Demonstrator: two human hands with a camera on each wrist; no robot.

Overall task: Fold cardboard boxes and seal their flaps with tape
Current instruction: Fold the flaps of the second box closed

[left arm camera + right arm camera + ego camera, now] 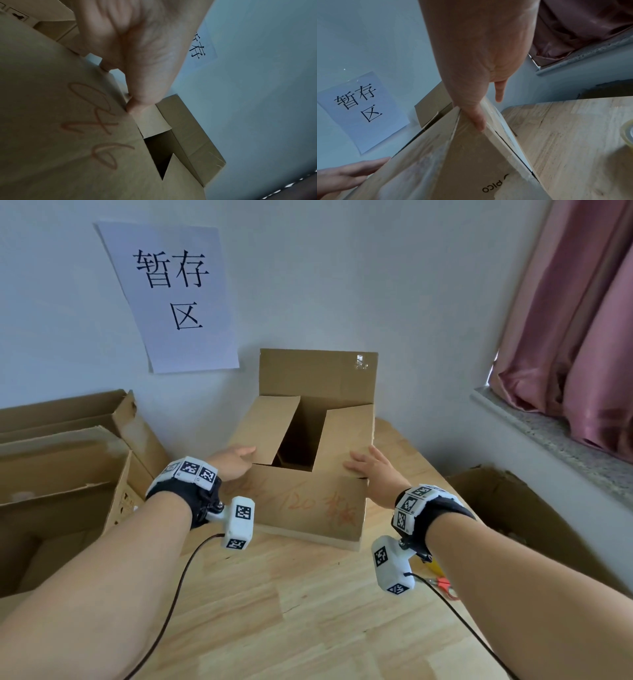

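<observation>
A brown cardboard box (310, 505) stands on the wooden table (291, 611), its top partly folded. The far flap (318, 374) is upright against the wall. Both side flaps lie inward with a dark gap between them. The near flap bears red writing (96, 121). My left hand (236, 458) rests with straight fingers on the left side flap (267, 426); its thumb (144, 97) touches the flap's edge. My right hand (368, 465) lies flat on the right side flap (346, 436), its fingers (478, 119) straight along the box edge.
Open cartons (68, 457) crowd the left, and another carton (513, 508) sits low on the right. A clear tape roll (628, 132) and a red-handled tool (443, 582) lie on the table near my right arm. A paper sign (174, 296) hangs on the wall; a curtain (582, 320) covers the window.
</observation>
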